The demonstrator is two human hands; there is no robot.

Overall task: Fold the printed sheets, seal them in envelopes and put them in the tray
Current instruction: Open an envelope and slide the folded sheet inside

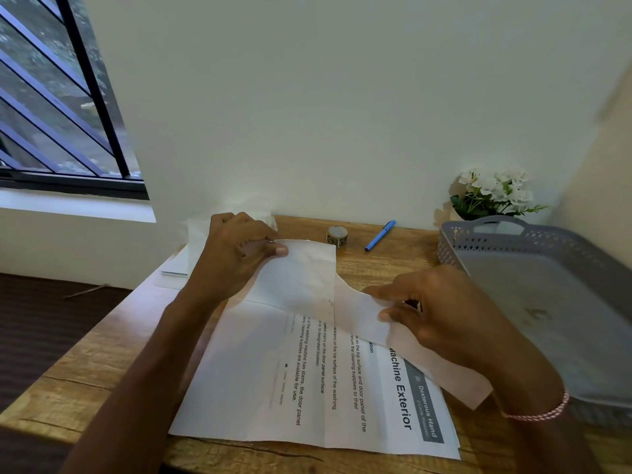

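A printed sheet (301, 381) lies on the wooden desk (85, 381) in front of me, its far edge lifted and curled back toward me. My left hand (236, 254) pinches the lifted far corner between thumb and fingers. My right hand (444, 313) pinches the other lifted part of the sheet near the right edge, index finger stretched along the paper. The grey perforated tray (533, 278) stands at the right side of the desk. A stack of white envelopes or papers (178, 265) lies behind my left hand, partly hidden.
A small roll of patterned tape (337, 236) and a blue pen (379, 235) lie near the wall at the back. White flowers (492, 193) stand in the back right corner behind the tray. The desk's left edge drops to a dark floor.
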